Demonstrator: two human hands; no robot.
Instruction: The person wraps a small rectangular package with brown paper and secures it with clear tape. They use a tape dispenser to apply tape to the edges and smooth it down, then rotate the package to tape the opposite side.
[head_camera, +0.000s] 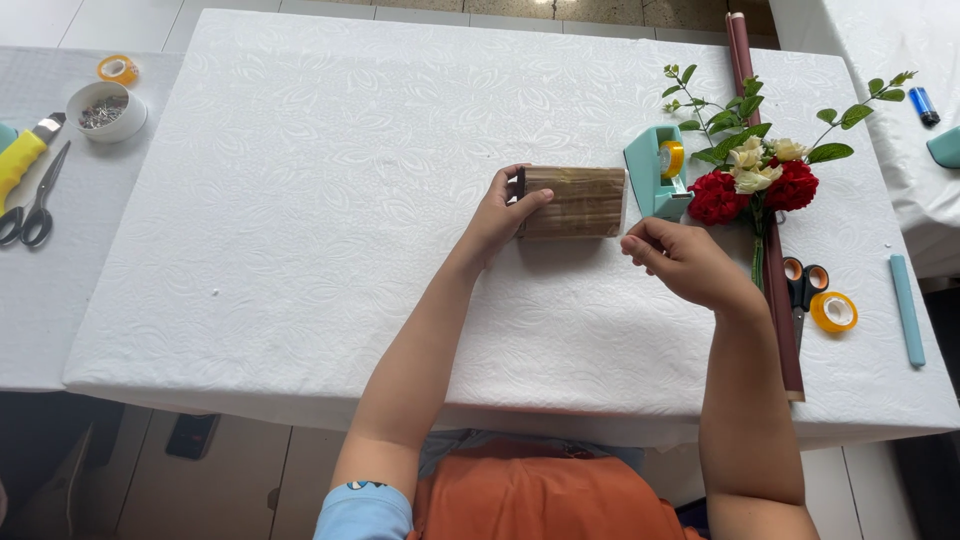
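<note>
though curled, right hand (box-side)

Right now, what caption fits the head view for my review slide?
Left hand steadies a brown wrapped box on the white table; right hand pinches beside a teal tape dispenser.

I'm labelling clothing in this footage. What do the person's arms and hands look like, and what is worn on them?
Both arms are bare from above the elbow down. The left hand and right hand wear no gloves, and no rings or watch show. A light blue short sleeve with a dark marking covers the left upper arm. An orange garment shows over the torso.
</note>
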